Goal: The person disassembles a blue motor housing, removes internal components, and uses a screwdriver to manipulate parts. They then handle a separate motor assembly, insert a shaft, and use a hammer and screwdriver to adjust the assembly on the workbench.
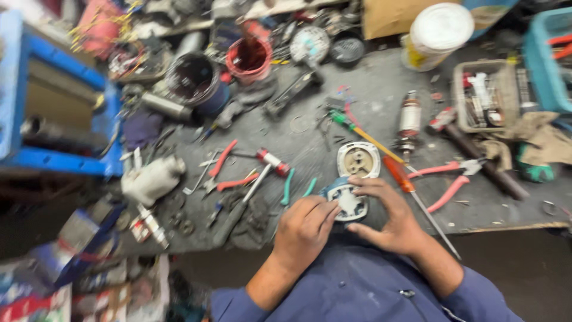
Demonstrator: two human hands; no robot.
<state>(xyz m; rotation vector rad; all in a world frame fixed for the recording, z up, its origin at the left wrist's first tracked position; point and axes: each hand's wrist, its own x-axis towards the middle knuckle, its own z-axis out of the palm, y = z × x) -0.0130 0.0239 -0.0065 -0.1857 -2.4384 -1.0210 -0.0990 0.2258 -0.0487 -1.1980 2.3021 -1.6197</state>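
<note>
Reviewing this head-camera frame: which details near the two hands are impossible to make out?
- Round blue-and-white motor housing part: its lower half is hidden by the left hand and right hand.
- Fingertip contact: motion blur hides which fingers actually press it.
- Cream round end cap: inner detail blurred.
- Orange-handled screwdriver: part of its shaft lies behind the right hand.
- Blue plastic crate: cut off by the right edge.

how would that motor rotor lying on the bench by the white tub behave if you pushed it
The motor rotor is a cylinder on a shaft lying on its side, so a sideways push would probably roll it across the bench. With its metal core it likely feels heavy for its size. It looks stiff, not floppy. Neither the left hand nor the right hand touches it.
</note>
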